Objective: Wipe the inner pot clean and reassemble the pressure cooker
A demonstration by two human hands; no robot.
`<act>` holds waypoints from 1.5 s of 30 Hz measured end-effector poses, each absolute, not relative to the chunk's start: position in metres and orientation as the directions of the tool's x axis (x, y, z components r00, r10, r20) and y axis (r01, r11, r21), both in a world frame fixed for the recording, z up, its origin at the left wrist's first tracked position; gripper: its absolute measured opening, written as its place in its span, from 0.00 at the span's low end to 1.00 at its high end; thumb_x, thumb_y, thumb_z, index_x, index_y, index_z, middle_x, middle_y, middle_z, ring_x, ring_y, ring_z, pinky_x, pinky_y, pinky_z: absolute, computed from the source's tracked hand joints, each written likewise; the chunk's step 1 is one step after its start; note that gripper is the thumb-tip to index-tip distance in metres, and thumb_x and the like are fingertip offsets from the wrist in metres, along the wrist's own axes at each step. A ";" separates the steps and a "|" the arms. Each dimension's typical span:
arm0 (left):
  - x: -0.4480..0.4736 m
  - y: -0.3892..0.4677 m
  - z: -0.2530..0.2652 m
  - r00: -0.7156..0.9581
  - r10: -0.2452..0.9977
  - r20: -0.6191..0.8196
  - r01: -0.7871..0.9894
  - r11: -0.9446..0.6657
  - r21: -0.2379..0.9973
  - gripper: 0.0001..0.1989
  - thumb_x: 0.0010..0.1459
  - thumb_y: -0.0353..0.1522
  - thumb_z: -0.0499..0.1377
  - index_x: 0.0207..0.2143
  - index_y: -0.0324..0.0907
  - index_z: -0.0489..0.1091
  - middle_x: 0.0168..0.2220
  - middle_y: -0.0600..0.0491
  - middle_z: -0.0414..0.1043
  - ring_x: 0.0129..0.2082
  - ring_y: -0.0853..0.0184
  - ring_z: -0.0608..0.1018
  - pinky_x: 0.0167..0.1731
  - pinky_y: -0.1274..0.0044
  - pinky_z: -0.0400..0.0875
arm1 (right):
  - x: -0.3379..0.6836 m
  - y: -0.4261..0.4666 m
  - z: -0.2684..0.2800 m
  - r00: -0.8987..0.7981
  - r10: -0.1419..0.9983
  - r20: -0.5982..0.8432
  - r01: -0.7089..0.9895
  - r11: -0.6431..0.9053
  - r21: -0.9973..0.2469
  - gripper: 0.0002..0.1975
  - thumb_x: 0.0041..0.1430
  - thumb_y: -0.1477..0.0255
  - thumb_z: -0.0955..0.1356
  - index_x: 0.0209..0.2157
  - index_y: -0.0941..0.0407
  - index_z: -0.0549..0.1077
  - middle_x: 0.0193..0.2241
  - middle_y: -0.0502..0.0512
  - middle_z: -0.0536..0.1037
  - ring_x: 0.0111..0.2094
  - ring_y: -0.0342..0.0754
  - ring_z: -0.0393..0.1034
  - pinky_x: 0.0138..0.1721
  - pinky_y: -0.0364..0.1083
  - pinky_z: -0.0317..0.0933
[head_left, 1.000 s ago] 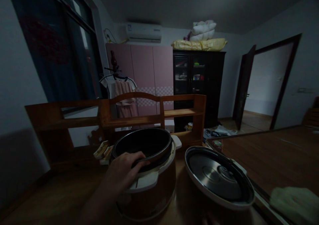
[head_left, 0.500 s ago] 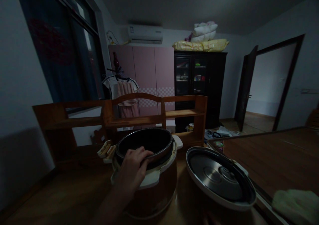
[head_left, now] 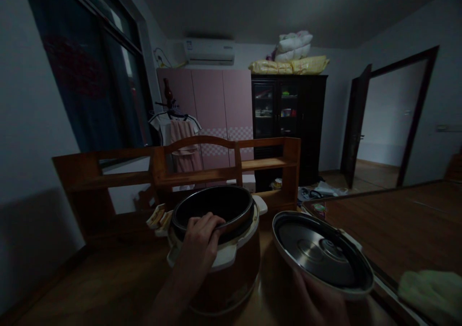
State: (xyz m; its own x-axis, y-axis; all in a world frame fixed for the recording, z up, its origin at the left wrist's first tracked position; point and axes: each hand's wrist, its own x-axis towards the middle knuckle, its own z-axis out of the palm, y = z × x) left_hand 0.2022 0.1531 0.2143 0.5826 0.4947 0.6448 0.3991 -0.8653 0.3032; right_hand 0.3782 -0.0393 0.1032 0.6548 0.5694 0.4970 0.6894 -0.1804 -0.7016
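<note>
A rice cooker (head_left: pixel 231 287) with a brown body and white rim stands on the wooden desk. Its dark inner pot (head_left: pixel 236 226) sits raised and slightly tilted in the opening. My left hand (head_left: pixel 202 237) is closed over the pot's near rim, fingers inside and thumb outside. To the right lies the round cooker lid (head_left: pixel 314 254), its shiny metal inner face showing. My right hand (head_left: pixel 319 299) is at the lid's near edge; its fingers are partly hidden there, so I cannot tell whether they grip it.
A wooden shelf rack (head_left: pixel 202 177) stands behind the cooker. Left of the cooker are some small light-coloured pieces (head_left: pixel 157 218). A raised brown wooden surface (head_left: pixel 397 230) with a pale green cloth (head_left: pixel 431 292) lies to the right.
My right hand has come up from below to the lid's near edge. My left hand stays on the pot rim. The view has shifted slightly.
</note>
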 end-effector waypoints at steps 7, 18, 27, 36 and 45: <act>0.198 0.150 0.212 0.578 0.503 0.643 0.386 -0.862 0.328 0.10 0.65 0.29 0.52 0.40 0.46 0.74 0.42 0.53 0.75 0.43 0.61 0.71 0.46 0.68 0.65 | 0.432 0.075 0.260 0.433 0.841 0.325 0.878 -0.313 -0.362 0.29 0.70 0.54 0.57 0.29 0.59 0.78 0.30 0.60 0.78 0.33 0.50 0.73 0.31 0.42 0.56; 0.195 0.155 0.203 0.584 0.447 0.678 0.392 -0.886 0.247 0.11 0.64 0.26 0.53 0.41 0.45 0.74 0.42 0.52 0.75 0.43 0.62 0.72 0.44 0.69 0.67 | 0.452 0.162 0.261 0.415 0.881 0.226 0.894 -0.349 -0.281 0.14 0.56 0.67 0.69 0.37 0.62 0.81 0.37 0.66 0.80 0.40 0.55 0.75 0.34 0.43 0.59; 0.198 0.156 0.204 0.536 0.285 0.794 0.395 -0.916 0.062 0.14 0.61 0.21 0.52 0.43 0.44 0.71 0.39 0.51 0.74 0.37 0.65 0.73 0.43 0.69 0.66 | 0.463 0.162 0.260 0.337 0.893 0.298 0.878 -0.184 -0.442 0.18 0.59 0.67 0.64 0.22 0.63 0.76 0.18 0.55 0.70 0.21 0.43 0.65 0.24 0.41 0.49; 0.200 0.153 0.217 0.504 0.106 0.857 0.360 -0.928 -0.097 0.18 0.60 0.20 0.48 0.47 0.42 0.70 0.33 0.51 0.72 0.36 0.65 0.74 0.48 0.65 0.60 | 0.468 0.156 0.282 0.282 0.825 0.489 0.788 0.091 -0.609 0.18 0.59 0.62 0.63 0.21 0.59 0.69 0.16 0.47 0.62 0.19 0.40 0.55 0.21 0.41 0.44; 0.167 0.088 0.254 0.546 -0.133 0.827 0.326 -0.876 -0.355 0.22 0.64 0.24 0.49 0.58 0.42 0.67 0.42 0.52 0.79 0.41 0.68 0.78 0.48 0.72 0.62 | 0.435 0.089 0.348 0.242 0.696 0.676 0.590 0.448 -0.672 0.17 0.59 0.61 0.67 0.25 0.60 0.69 0.21 0.46 0.63 0.23 0.38 0.56 0.24 0.39 0.47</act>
State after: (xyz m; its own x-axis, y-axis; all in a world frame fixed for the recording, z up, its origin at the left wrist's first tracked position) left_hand 0.1666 0.0881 0.2540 0.5457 -0.1326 0.8274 0.3257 -0.8762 -0.3552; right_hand 0.4350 0.0891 0.3476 0.2419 0.6959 0.6762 0.5899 0.4478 -0.6719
